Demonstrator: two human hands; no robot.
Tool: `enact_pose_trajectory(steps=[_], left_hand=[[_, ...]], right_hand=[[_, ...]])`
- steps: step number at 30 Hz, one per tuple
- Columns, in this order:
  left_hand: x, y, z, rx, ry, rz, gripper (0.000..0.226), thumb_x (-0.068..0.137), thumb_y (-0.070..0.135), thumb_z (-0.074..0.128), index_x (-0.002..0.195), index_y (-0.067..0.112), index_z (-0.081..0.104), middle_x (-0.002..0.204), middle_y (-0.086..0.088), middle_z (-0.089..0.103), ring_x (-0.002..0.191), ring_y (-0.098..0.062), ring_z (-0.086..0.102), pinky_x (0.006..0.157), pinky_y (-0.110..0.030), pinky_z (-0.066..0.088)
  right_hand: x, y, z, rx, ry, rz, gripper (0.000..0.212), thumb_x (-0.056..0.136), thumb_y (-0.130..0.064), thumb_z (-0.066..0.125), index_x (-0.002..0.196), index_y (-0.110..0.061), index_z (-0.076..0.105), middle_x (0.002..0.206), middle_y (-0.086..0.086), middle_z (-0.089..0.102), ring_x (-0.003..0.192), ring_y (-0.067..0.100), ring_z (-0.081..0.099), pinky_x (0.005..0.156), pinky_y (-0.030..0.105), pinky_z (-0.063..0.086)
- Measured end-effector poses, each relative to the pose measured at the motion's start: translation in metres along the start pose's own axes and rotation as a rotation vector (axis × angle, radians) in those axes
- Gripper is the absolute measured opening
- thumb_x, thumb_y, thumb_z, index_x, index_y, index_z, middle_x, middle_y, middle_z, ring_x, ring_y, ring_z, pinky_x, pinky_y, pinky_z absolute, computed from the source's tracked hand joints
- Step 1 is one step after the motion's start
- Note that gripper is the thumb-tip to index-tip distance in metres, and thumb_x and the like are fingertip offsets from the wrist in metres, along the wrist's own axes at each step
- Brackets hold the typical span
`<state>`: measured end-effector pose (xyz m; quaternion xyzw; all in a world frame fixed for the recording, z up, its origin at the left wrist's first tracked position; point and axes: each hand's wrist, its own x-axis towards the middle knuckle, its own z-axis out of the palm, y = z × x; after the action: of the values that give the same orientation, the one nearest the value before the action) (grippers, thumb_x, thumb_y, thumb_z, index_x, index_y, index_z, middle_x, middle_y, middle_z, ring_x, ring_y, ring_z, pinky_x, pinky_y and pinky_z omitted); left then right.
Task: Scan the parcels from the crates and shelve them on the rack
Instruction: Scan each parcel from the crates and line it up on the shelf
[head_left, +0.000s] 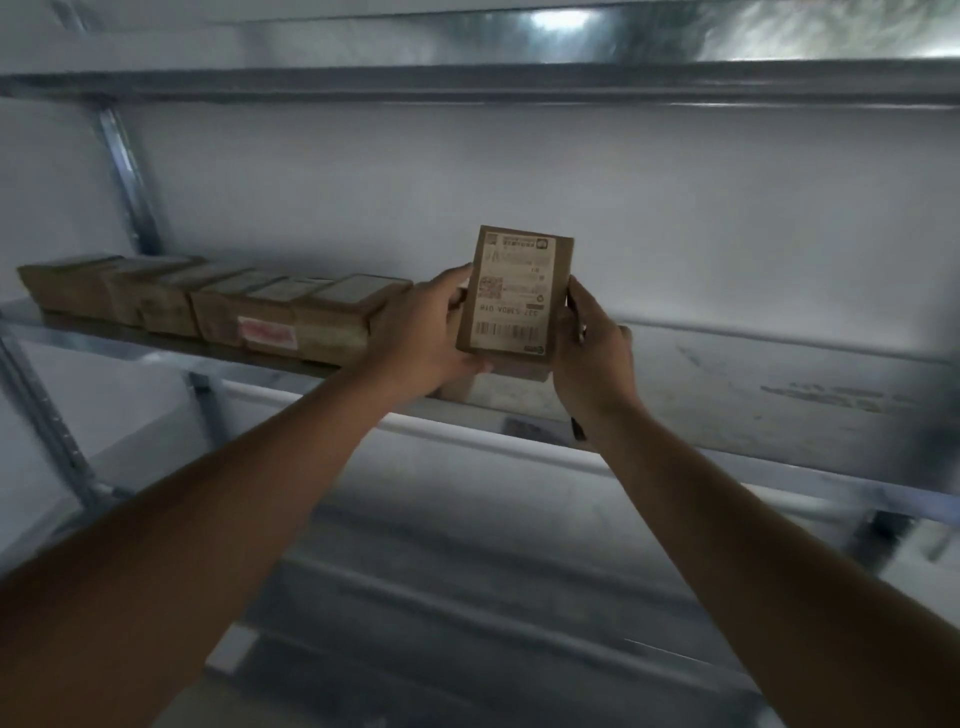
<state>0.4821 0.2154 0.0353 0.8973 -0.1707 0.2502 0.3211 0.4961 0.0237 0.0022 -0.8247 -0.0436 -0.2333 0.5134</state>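
Parcel (514, 299) upright between both grips — left hand (421, 338), right hand (592, 353) grasping its sides.

We had both arms stretched up and forward, bare to the edge of view, the forearms rising from the lower corners and drawing closer toward the wrists. Our left hand (423, 340) gripped the left side of the parcel (514, 296), thumb laid along its near edge and fingers curled behind and beneath it. Our right hand (592, 351) held the right side, thumb pressed up against the edge, fingers wrapped out of sight behind. Both wrists were bent slightly back, palms facing each other, the two hands level and kept apart by what they held.
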Motion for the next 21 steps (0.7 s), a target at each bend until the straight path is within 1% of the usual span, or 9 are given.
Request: enact_pose_trajectory(steps=[3, 7, 9, 11, 13, 14, 16, 18, 21], left_hand=[[0.025, -0.029, -0.008, 0.006, -0.117, 0.025, 0.107, 0.064, 0.037, 0.102, 0.157, 0.027, 0.049, 0.146, 0.005, 0.065, 0.135, -0.017, 0.06, 0.107, -0.032, 0.048], [0.051, -0.054, -0.011, -0.005, -0.197, 0.01, 0.106, 0.058, 0.04, 0.103, 0.151, 0.028, 0.055, 0.144, 0.006, 0.066, 0.132, -0.018, 0.06, 0.107, -0.05, 0.054], [0.061, -0.063, -0.01, 0.003, -0.229, 0.023, 0.095, 0.058, 0.039, 0.103, 0.143, 0.025, 0.062, 0.136, 0.008, 0.068, 0.125, -0.016, 0.062, 0.097, -0.04, 0.055], [0.068, -0.068, -0.009, 0.03, -0.259, 0.039, 0.087, 0.057, 0.039, 0.104, 0.135, 0.023, 0.069, 0.125, 0.011, 0.068, 0.114, -0.015, 0.063, 0.075, -0.023, 0.046], [0.073, -0.074, -0.006, 0.056, -0.285, 0.07, 0.082, 0.054, 0.044, 0.104, 0.128, 0.023, 0.073, 0.12, 0.007, 0.073, 0.107, -0.014, 0.065, 0.064, -0.017, 0.038], [0.075, -0.076, -0.004, 0.065, -0.294, 0.075, 0.082, 0.054, 0.044, 0.104, 0.128, 0.024, 0.074, 0.12, 0.005, 0.073, 0.105, -0.013, 0.065, 0.063, -0.015, 0.036], [0.079, -0.081, -0.003, 0.08, -0.307, 0.086, 0.084, 0.052, 0.046, 0.104, 0.128, 0.025, 0.074, 0.122, 0.005, 0.072, 0.105, -0.01, 0.063, 0.064, -0.013, 0.035], [0.084, -0.087, -0.002, 0.107, -0.335, 0.089, 0.086, 0.05, 0.051, 0.104, 0.126, 0.025, 0.075, 0.123, 0.004, 0.071, 0.108, -0.014, 0.065, 0.065, -0.014, 0.037], [0.089, -0.089, 0.0, 0.168, -0.39, 0.057, 0.082, 0.047, 0.057, 0.103, 0.116, 0.02, 0.078, 0.116, 0.002, 0.07, 0.103, -0.015, 0.065, 0.067, -0.026, 0.051]], right_hand=[[0.013, -0.01, 0.015, -0.094, -0.006, 0.069, 0.041, 0.106, -0.048, 0.03, 0.14, -0.057, 0.051, 0.116, -0.008, 0.066, 0.125, 0.027, 0.058, 0.097, 0.052, 0.059], [0.032, -0.014, 0.025, -0.204, -0.039, 0.156, 0.039, 0.112, -0.04, 0.034, 0.145, -0.047, 0.054, 0.123, -0.002, 0.065, 0.13, 0.031, 0.055, 0.099, 0.052, 0.055], [0.04, -0.01, 0.029, -0.267, -0.065, 0.189, 0.04, 0.113, -0.041, 0.035, 0.148, -0.041, 0.054, 0.13, 0.001, 0.066, 0.136, 0.033, 0.051, 0.104, 0.056, 0.051], [0.047, -0.007, 0.031, -0.316, -0.108, 0.205, 0.039, 0.113, -0.042, 0.036, 0.145, -0.038, 0.056, 0.133, -0.001, 0.066, 0.138, 0.035, 0.049, 0.108, 0.06, 0.048], [0.055, -0.003, 0.032, -0.356, -0.149, 0.219, 0.039, 0.113, -0.039, 0.038, 0.146, -0.035, 0.058, 0.137, 0.002, 0.065, 0.135, 0.036, 0.052, 0.108, 0.057, 0.048], [0.059, -0.002, 0.031, -0.37, -0.165, 0.229, 0.04, 0.113, -0.038, 0.04, 0.148, -0.032, 0.058, 0.14, 0.003, 0.064, 0.129, 0.034, 0.056, 0.105, 0.051, 0.05], [0.063, -0.001, 0.033, -0.354, -0.188, 0.269, 0.041, 0.113, -0.035, 0.044, 0.151, -0.026, 0.057, 0.133, 0.006, 0.064, 0.101, 0.023, 0.064, 0.08, 0.034, 0.053], [0.066, 0.001, 0.036, -0.34, -0.211, 0.296, 0.041, 0.113, -0.035, 0.047, 0.152, -0.024, 0.056, 0.129, 0.007, 0.065, 0.079, 0.016, 0.059, 0.062, 0.028, 0.045], [0.07, 0.003, 0.042, -0.353, -0.248, 0.298, 0.041, 0.112, -0.035, 0.05, 0.15, -0.024, 0.058, 0.142, 0.008, 0.064, 0.101, 0.023, 0.063, 0.081, 0.033, 0.047]])
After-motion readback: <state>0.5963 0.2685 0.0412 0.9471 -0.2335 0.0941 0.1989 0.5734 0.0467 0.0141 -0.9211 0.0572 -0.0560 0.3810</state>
